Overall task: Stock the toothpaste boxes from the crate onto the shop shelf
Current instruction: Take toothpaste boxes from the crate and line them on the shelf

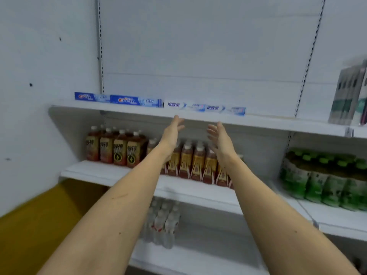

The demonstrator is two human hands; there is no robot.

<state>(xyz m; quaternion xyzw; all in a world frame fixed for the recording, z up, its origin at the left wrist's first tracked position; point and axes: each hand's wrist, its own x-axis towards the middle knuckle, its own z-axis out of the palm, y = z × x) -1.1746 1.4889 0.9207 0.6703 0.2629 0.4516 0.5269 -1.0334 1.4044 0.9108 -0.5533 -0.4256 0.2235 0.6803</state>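
Toothpaste boxes lie end to end along the top white shelf [268,122]: two blue boxes [119,99] at the left and two white boxes [204,108] to their right. My left hand [173,132] reaches up just below the shelf's front edge, under the first white box, fingers apart and holding nothing. My right hand [219,138] is a little lower and to the right, also open and empty. Both palms face each other. No crate is in view.
Brown drink bottles [117,148] and orange-labelled bottles [198,163] fill the middle shelf behind my arms. Green bottles [325,179] stand at the right, clear water bottles [164,221] below. Packaged goods [349,96] stand at the top shelf's right end. A yellow surface [39,219] is at lower left.
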